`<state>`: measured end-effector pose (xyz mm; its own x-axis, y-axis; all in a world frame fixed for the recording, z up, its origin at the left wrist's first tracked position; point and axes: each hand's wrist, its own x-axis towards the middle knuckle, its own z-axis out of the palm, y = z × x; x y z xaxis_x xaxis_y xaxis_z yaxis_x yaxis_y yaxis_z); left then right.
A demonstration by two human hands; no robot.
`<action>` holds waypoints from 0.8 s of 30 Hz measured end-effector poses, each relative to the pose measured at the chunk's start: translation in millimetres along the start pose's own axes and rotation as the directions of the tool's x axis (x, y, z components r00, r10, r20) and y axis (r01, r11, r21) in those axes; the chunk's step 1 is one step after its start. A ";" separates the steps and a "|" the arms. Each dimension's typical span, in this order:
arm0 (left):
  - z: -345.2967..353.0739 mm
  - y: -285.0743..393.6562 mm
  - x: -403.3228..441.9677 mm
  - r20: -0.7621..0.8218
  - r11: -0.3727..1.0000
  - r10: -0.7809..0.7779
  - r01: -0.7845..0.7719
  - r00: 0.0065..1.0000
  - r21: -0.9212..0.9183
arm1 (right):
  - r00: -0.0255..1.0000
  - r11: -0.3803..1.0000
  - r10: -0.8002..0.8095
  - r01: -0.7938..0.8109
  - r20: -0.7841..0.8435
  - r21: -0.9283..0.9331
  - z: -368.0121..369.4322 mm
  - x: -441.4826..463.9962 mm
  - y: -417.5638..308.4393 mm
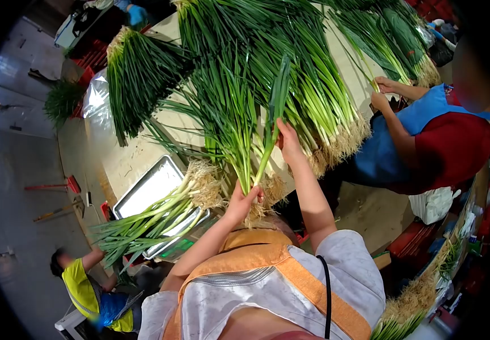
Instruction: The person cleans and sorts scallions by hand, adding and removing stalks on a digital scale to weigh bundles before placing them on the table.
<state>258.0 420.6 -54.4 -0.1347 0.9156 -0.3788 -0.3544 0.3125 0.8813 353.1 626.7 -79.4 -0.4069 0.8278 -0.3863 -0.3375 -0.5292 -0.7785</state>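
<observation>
My left hand (244, 202) is closed round the pale lower stems of a small bunch of green onions (239, 148), just above their roots. The bunch's leaves fan out away from me over the table. My right hand (289, 143) pinches a single thicker green onion (271, 133) partway up its stalk; its lower end runs down towards my left hand. Beyond both hands lies a large heap of green onions (318, 85), roots facing me. Left of my left hand, more green onions (162, 215) lie across a metal tray (149, 180), their roots towards the bunch.
A co-worker in a blue apron (395, 133) handles green onions at the right side of the table (100, 139). Another person in a yellow top (83, 286) is at lower left. A further onion pile (143, 73) lies at far left, near clear plastic (96, 99).
</observation>
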 end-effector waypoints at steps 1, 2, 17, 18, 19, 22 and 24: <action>1.1 2.1 -1.2 0.007 0.998 0.041 -0.042 0.999 0.046 | 0.998 0.993 0.068 -0.069 0.014 0.094 5.0 -6.6 2.2; 2.3 5.8 -3.6 0.042 0.984 0.021 -0.028 0.999 0.173 | 0.990 0.973 0.134 -0.138 0.034 0.187 10.9 -15.7 4.9; -37.4 36.9 -51.6 0.417 0.788 -0.174 -0.128 0.892 0.602 | 0.891 0.691 -0.104 -0.255 0.442 0.676 1.7 -45.7 -4.1; -43.4 32.7 -55.1 0.422 0.770 -0.148 -0.163 0.895 0.617 | 0.892 0.764 -0.100 -0.214 0.441 0.608 2.0 -49.3 -4.5; -47.4 26.9 -57.2 0.436 0.762 -0.083 -0.225 0.896 0.608 | 0.897 0.777 -0.044 -0.247 0.441 0.580 4.6 -57.0 -3.8; -57.5 27.5 -66.3 0.408 0.870 -0.342 0.121 0.847 0.478 | 0.836 0.722 -0.148 -0.274 0.529 0.635 5.8 -70.0 4.1; -56.5 33.8 -72.5 0.441 0.928 -0.341 0.222 0.830 0.299 | 0.826 0.668 -0.206 -0.272 0.524 0.692 2.0 -77.0 5.8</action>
<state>203.4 350.5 -13.2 0.4167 0.7653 -0.4905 -0.0820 0.5691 0.8182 380.8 559.5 -53.2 -0.7114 0.6955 0.1007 -0.7024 -0.7080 -0.0725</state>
